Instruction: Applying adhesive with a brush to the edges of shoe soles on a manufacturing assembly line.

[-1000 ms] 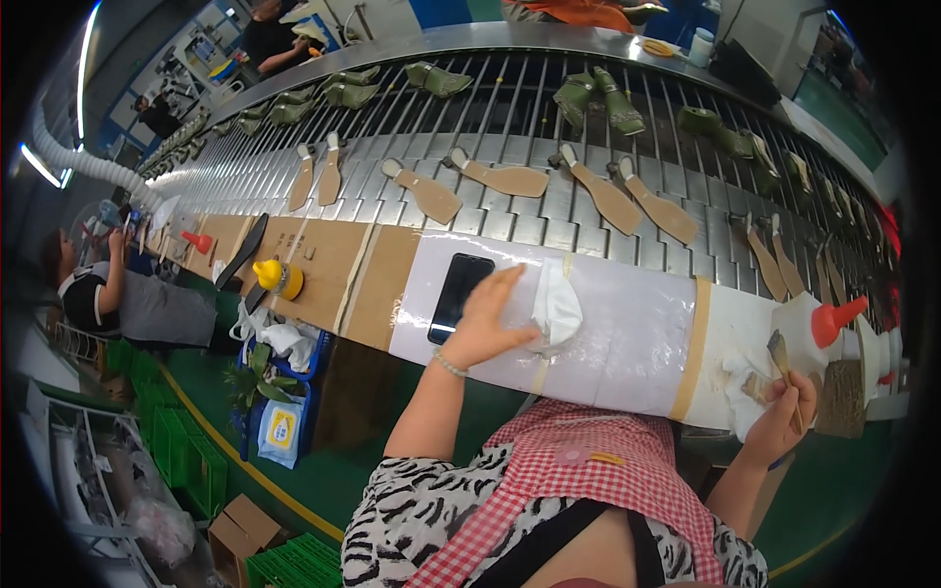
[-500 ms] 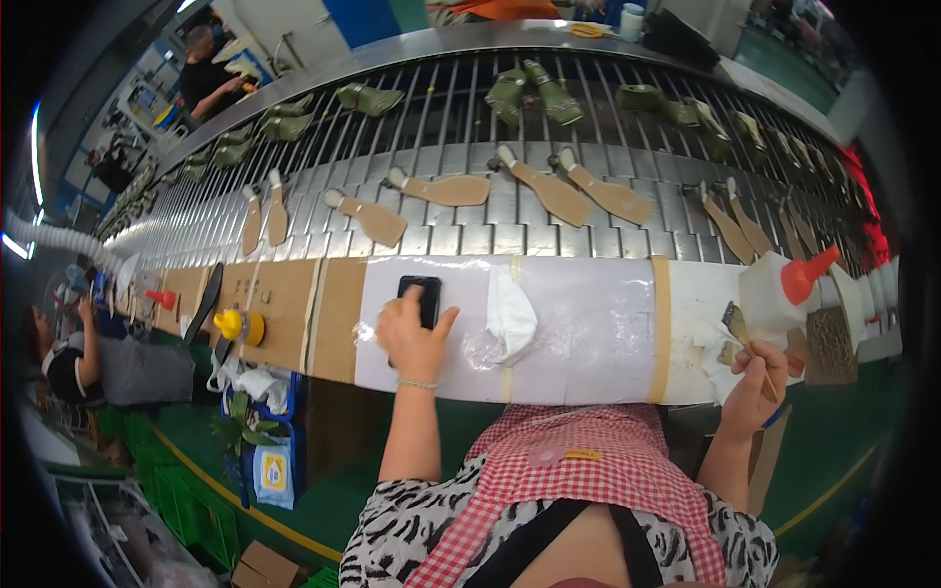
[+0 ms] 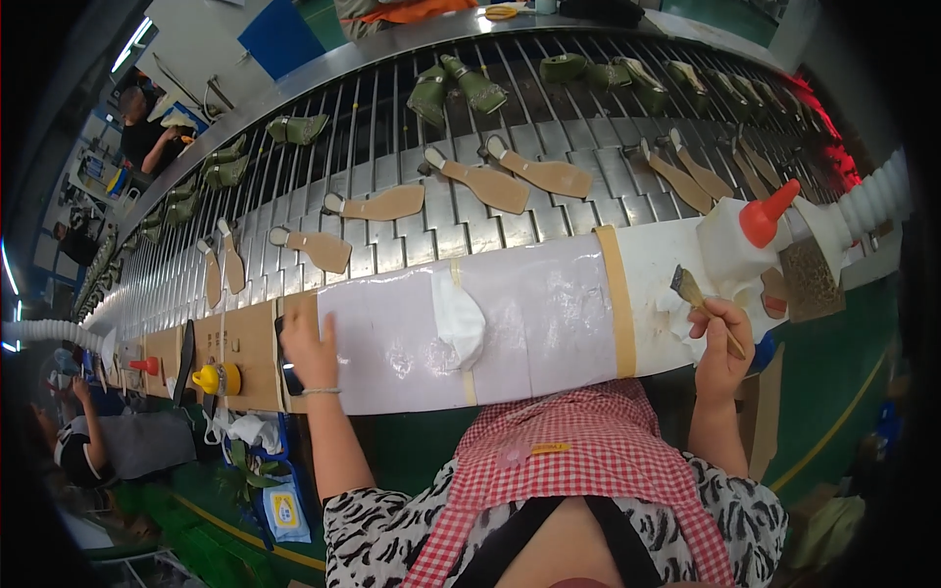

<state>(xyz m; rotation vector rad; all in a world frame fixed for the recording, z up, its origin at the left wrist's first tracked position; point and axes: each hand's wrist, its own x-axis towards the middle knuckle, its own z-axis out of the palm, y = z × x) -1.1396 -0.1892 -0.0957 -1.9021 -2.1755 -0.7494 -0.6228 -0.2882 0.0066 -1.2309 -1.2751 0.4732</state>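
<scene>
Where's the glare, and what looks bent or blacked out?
Head view: glare spots the glossy pale sheet between the left hand and the right hand; same view: the metal conveyor shines too and bows in an arc from fisheye distortion; same view: the corners go black.

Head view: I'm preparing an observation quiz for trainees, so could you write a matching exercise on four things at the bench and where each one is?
Things:
1. Brush
2. Dark phone
3. Yellow-capped bottle
4. White folded item

Places:
A. On the brown cardboard
B. On the glossy pale sheet
C. In the right hand
D. At the left hand, partly covered by it

Right pairs: 1-C, 2-D, 3-A, 4-B
</scene>
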